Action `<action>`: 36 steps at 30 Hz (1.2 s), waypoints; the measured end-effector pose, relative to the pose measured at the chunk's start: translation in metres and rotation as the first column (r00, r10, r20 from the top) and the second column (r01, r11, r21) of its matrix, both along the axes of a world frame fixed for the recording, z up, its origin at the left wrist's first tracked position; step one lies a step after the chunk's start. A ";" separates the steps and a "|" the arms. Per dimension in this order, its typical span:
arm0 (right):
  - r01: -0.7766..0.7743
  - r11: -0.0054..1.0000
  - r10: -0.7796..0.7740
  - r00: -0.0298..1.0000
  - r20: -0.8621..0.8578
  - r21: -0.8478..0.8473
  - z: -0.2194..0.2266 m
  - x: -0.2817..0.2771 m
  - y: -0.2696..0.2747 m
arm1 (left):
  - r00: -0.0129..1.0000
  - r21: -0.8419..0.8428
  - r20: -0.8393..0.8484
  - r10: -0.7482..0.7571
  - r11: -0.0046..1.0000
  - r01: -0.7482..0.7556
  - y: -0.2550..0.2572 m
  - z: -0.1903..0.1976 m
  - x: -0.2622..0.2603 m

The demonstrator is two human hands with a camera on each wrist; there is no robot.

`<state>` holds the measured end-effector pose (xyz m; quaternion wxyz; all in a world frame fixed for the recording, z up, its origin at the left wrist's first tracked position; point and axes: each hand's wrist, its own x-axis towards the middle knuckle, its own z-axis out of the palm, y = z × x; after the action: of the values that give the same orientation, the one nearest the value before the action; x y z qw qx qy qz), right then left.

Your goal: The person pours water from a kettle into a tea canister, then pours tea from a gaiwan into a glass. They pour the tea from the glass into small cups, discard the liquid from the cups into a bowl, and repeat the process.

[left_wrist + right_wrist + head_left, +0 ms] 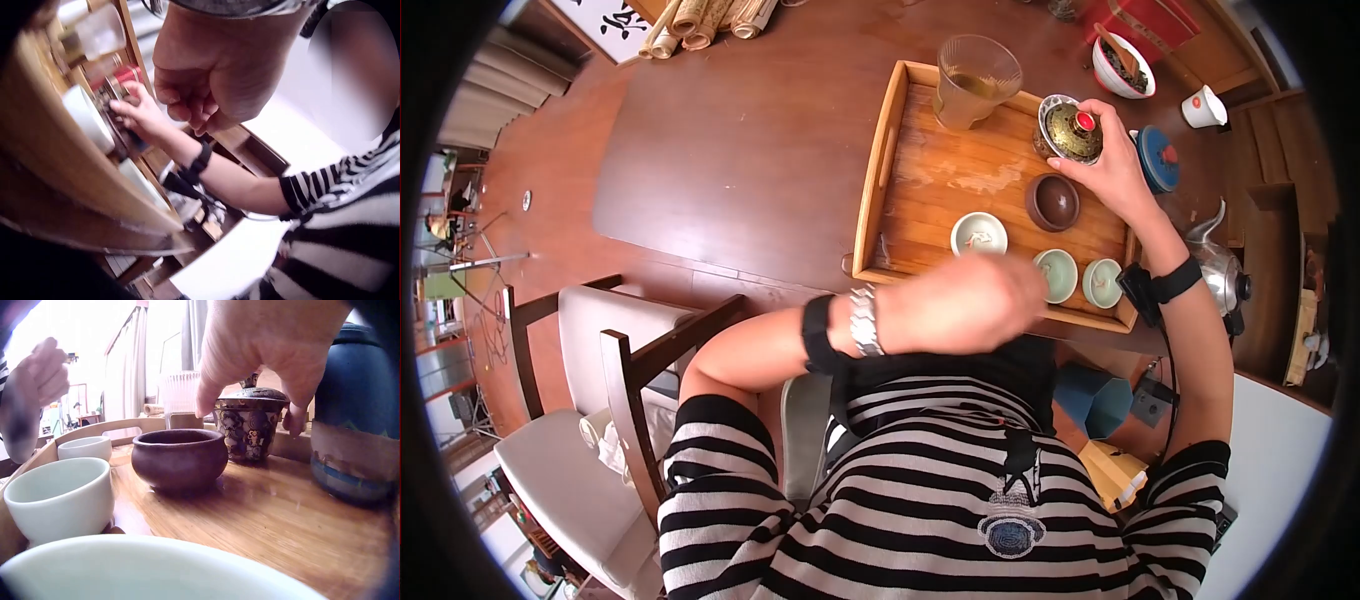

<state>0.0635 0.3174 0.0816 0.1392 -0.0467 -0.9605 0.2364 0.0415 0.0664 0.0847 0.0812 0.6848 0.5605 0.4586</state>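
Note:
A dark patterned gaiwan [1068, 128] with a red-topped lid knob stands near the far right corner of a wooden tray [874, 185]. My right hand [1116, 172] reaches over it. In the right wrist view, thumb and fingers grip opposite sides of the gaiwan [245, 431] around its rim. My left hand [965, 305], blurred, hovers over the tray's near edge with fingers curled in and holding nothing. It hides part of the pale green cups, such as the middle cup [1058, 277]. Just nearer than the gaiwan sits a brown bowl [1040, 205].
A ribbed glass pitcher [978, 80] with amber liquid stands at the tray's far left. Beyond the right side are a blue lidded jar [1157, 170], a metal kettle [1218, 280] and a white bowl [1123, 85] with a wooden scoop. Chairs flank the table's left.

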 end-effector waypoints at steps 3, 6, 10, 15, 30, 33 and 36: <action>-0.004 1.000 0.004 1.000 -0.008 -0.015 -0.003 -0.002 0.002 | 0.862 -0.101 0.228 0.452 0.892 -0.441 0.000 0.004 -0.050; 0.001 1.000 -0.001 1.000 -0.010 -0.027 -0.006 -0.004 0.001 | 0.508 -0.148 0.424 0.750 0.611 -0.778 0.016 0.004 -0.100; 0.010 1.000 -0.010 1.000 -0.018 -0.013 -0.007 -0.003 0.000 | 0.344 -0.183 0.465 0.816 0.469 -0.864 0.044 -0.013 -0.141; 0.017 0.999 -0.018 1.000 -0.021 -0.049 -0.006 -0.003 -0.002 | 0.298 -0.204 0.601 0.742 0.502 -0.840 0.064 -0.049 -0.162; 0.073 0.997 -0.077 0.990 -0.115 -0.039 0.005 -0.009 -0.008 | 0.563 -0.109 0.647 0.515 0.793 -0.599 0.050 -0.041 -0.130; 0.077 0.997 -0.076 0.986 -0.146 -0.004 0.019 -0.013 -0.006 | 0.626 -0.137 0.609 0.487 0.842 -0.521 0.048 -0.039 -0.129; 0.069 0.998 -0.067 0.980 -0.186 0.003 0.030 -0.017 -0.005 | 0.645 -0.187 0.571 0.508 0.845 -0.500 0.049 -0.036 -0.125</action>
<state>0.0467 0.3120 0.1121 0.2362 -0.0568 -0.9423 0.2301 -0.0832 0.1150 0.0491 0.1281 0.3194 0.6757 0.6519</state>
